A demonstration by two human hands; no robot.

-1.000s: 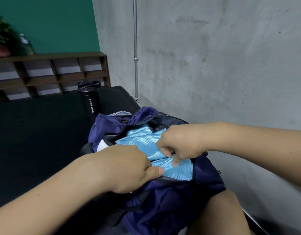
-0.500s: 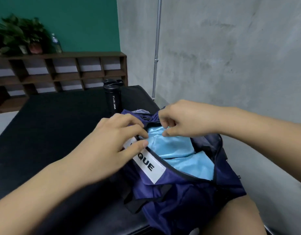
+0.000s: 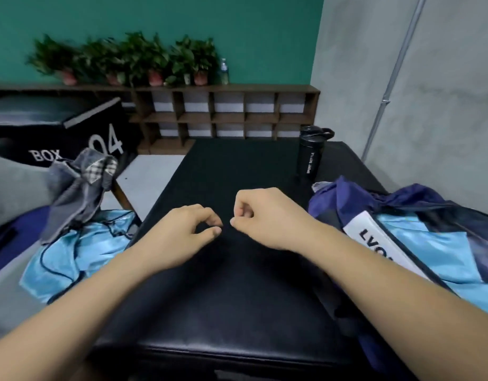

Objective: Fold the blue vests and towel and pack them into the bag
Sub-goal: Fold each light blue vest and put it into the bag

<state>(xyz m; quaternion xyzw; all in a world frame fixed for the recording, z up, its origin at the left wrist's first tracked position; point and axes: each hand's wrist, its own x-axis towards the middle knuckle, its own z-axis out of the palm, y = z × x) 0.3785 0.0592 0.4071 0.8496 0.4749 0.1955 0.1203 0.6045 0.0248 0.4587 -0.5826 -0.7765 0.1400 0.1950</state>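
The black padded counter [image 3: 237, 298] spreads wide past the fingers [image 3: 207, 214]. The left hand [image 3: 182, 232] curls loosely, the right hand [image 3: 267, 215] tightly, both holding nothing. A dark blue cloth bag [image 3: 328, 199] sits to their right.

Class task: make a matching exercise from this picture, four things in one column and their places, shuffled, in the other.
Things:
1 sport bottle
2 grey towel
3 navy bag
4 potted plants

Places:
A on top of the wooden shelf
B open at the right, a blue vest inside
C standing at the far end of the black bench
D left of the bench, overlapping a loose blue vest

Pairs: 1-C, 2-D, 3-B, 4-A
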